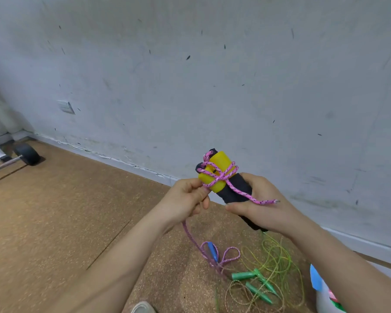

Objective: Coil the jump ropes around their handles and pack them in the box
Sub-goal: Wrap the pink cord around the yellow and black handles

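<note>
My right hand [261, 205] grips a pair of black foam handles with yellow ends [219, 175], held up in front of the wall. A pink speckled rope [224, 175] is wound a few turns around the yellow ends, and its loose end sticks out to the right over my right hand. My left hand [186, 199] pinches the pink rope just left of the handles; the rope runs down from that hand to the floor, where it loops around a blue piece [212, 250]. Green handles [255, 284] with thin yellow-green rope [278, 258] lie tangled on the floor below.
The floor is brown cork board [66, 211] meeting a scuffed grey wall [190, 75]. A black wheel on a metal bar [27, 153] lies at far left. A white container with blue and pink marks [323, 292] sits at the lower right. A shoe tip [142, 307] shows at the bottom.
</note>
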